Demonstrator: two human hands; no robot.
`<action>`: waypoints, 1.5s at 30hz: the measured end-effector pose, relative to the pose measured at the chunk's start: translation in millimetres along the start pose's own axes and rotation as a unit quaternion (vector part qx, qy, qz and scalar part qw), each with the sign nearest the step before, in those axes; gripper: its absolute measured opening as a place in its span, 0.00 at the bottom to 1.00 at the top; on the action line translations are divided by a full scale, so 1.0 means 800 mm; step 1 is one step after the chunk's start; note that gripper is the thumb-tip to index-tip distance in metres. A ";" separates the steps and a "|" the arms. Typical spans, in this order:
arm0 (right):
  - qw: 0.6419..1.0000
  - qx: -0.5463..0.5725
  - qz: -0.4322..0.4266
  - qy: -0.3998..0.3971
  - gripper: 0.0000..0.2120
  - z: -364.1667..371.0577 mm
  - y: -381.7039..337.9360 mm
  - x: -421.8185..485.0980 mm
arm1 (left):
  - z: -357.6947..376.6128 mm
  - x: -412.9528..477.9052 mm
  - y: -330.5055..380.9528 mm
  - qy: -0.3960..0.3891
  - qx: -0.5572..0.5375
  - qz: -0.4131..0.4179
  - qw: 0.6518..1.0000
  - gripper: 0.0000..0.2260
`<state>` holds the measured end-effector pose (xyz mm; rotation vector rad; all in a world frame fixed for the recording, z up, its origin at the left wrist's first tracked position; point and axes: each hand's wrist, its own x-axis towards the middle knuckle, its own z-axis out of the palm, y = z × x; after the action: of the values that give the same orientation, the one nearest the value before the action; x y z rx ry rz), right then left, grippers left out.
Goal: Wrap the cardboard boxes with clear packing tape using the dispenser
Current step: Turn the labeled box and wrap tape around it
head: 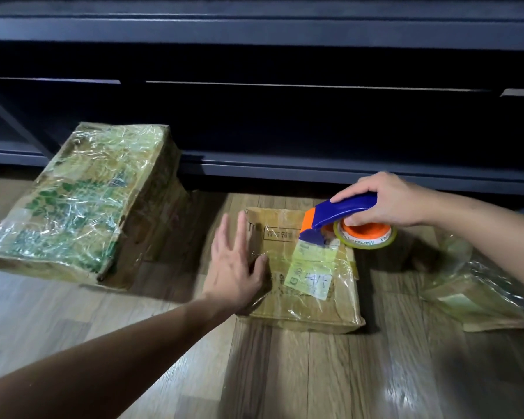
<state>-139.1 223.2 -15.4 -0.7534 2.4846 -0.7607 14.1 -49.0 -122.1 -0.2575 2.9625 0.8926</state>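
Head view: my left hand (236, 267) lies flat on the near-left part of the box (309, 300), fingers straight and spread, pointing away from me, with the thumb stretched out onto the box top. It presses down and holds nothing.

My right hand (387, 201) grips the dispenser (342, 213). The fingers curl over its blue handle from above, and the thumb sits underneath, against the orange hub. The roll (365, 238) hangs directly below this hand, over the far-right corner of the box. The orange and blue blade end points from the right hand toward the left hand and touches the box top. A yellow label (310, 275) lies just beside the blade end, on my side of it, under wrinkled clear tape. Clear tape covers the box top between my two hands.

The box lies flat on the floor (315, 373). The big box (82, 204) stands tilted, well to the left of my left hand, and is wrapped in glossy tape. The small box (478, 291), also wrapped, lies below and to the right of my right hand. A dark cabinet (285, 116) stands beyond both hands.
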 end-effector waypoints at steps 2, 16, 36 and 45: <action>1.000 -0.015 -0.001 0.000 0.20 0.001 0.000 -0.002 | -0.005 0.012 0.010 -0.043 0.182 0.090 0.978 0.36; 0.992 -0.123 -0.005 -0.034 0.24 -0.008 0.014 -0.034 | 0.002 0.039 0.027 -0.181 0.307 0.157 0.921 0.49; 0.994 -0.095 -0.039 -0.024 0.29 0.030 0.024 -0.014 | -0.049 0.051 -0.024 -0.256 0.295 0.172 0.904 0.64; 0.995 -0.085 -0.042 0.013 0.26 0.007 0.087 -0.070 | -0.047 0.048 -0.017 -0.241 0.275 0.145 0.920 0.62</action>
<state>-119.3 303.8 -48.7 -0.9189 2.5792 -0.5957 -20.8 -86.6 -101.1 0.3744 2.6547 0.0682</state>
